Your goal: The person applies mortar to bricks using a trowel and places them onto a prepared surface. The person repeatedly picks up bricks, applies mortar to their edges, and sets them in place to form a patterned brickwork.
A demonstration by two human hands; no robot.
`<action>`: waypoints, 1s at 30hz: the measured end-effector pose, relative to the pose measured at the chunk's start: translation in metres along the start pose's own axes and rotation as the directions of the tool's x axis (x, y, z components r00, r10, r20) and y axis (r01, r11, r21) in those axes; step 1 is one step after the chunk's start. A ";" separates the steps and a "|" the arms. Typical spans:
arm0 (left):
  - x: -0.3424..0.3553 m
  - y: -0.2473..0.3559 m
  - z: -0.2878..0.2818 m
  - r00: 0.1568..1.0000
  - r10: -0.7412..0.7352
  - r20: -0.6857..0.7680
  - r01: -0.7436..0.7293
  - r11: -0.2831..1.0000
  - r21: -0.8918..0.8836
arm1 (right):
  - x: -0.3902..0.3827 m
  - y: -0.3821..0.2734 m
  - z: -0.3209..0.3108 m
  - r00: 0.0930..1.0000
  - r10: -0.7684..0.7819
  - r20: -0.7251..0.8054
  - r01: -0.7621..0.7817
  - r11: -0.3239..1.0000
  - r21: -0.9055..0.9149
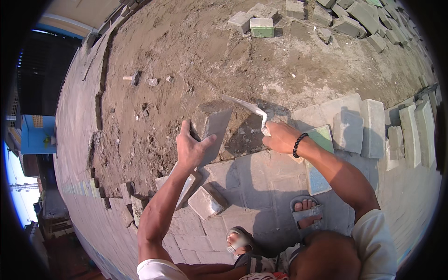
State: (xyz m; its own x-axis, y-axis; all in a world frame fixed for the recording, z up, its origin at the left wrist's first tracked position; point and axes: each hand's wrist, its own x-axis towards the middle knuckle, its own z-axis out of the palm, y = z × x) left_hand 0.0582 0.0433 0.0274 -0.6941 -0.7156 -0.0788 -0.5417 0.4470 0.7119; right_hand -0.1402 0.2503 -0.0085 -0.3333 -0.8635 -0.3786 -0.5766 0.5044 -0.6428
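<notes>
My left hand [190,148] grips a grey concrete paving block [216,130], thumb on its near face and fingers round its left side. The block is tilted up above the border between bare soil and laid pavers, and soil clings to its top edge. In my right hand [282,137], which wears a black beaded bracelet, is the handle of a trowel [247,105]. Its thin blade points left toward the top of the block, and whether they touch I cannot tell. Beneath them lies a shaded hollow in the soil [249,133].
Laid pavers [247,179] stretch under my sandalled feet. Loose blocks lie at the near left [207,201], and others stand to the right [347,131]. A hammer [134,78] rests on the soil at the far left. A block pile [364,18] fills the far right.
</notes>
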 end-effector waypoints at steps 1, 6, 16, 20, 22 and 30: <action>0.001 0.001 -0.005 1.000 0.008 0.024 -0.006 0.999 -0.050 | 0.007 0.022 0.001 0.998 0.057 0.018 -0.057 0.998 0.004; -0.002 -0.015 -0.022 0.947 -0.266 0.181 0.306 0.571 -0.762 | -0.026 0.035 0.000 0.994 0.009 -0.111 0.036 0.920 0.391; 0.000 -0.005 -0.022 0.904 -0.289 0.315 0.374 0.178 -0.910 | -0.074 0.012 0.052 0.722 -0.613 -0.320 0.658 0.752 0.043; -0.008 -0.007 -0.013 0.918 -0.223 0.328 0.370 0.181 -0.911 | -0.020 0.026 0.061 0.845 -0.432 -0.316 0.480 0.873 0.090; -0.013 -0.010 -0.014 0.912 -0.213 0.350 0.396 0.244 -0.885 | 0.008 0.017 0.028 0.943 -0.152 -0.296 0.205 0.966 0.158; -0.042 0.045 0.029 0.815 -0.338 0.470 0.579 0.486 -0.654 | -0.050 0.073 -0.026 0.897 0.040 -0.440 0.165 0.894 0.416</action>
State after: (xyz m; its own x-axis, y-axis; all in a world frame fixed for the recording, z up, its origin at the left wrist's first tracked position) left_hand 0.0489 0.1088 0.0423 -0.6053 -0.4828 -0.6329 -0.3549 -0.5480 0.7575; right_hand -0.1852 0.3304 -0.0192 -0.6500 -0.7565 -0.0721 -0.2604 0.3108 -0.9141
